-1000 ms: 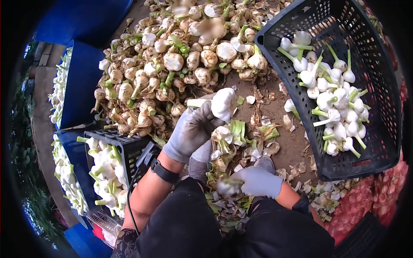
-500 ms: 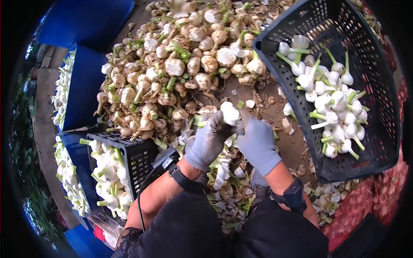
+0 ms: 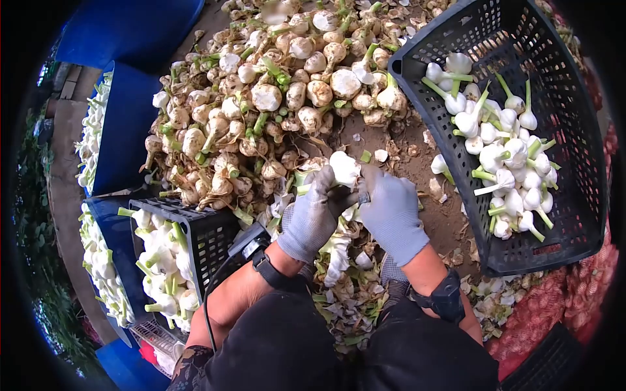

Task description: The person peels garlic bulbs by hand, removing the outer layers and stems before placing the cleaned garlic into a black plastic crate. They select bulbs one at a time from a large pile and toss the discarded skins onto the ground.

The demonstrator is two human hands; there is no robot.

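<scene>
A white garlic bulb [image 3: 344, 169] is between my two gloved hands, above a heap of peeled skins [image 3: 345, 293]. My left hand [image 3: 312, 212] has its fingers wrapped round the bulb's lower left side, with a green stem showing beside them. My right hand [image 3: 391, 212] is closed at the bulb's right side, its fingertips pinched on something small and dark that I cannot make out. Beyond the hands lies a big pile of soiled garlic bulbs [image 3: 266, 98].
A black crate [image 3: 482, 251] with cleaned garlic stands at the right, beside red net bags [image 3: 531, 316]. At the left are another black crate [image 3: 212, 241] of white garlic and blue containers [image 3: 134, 130]. One bulb [image 3: 440, 166] lies on the ground near the right crate.
The bulb has shifted slightly left and turned between my hands. Both hands stay closed in nearly the same place.
</scene>
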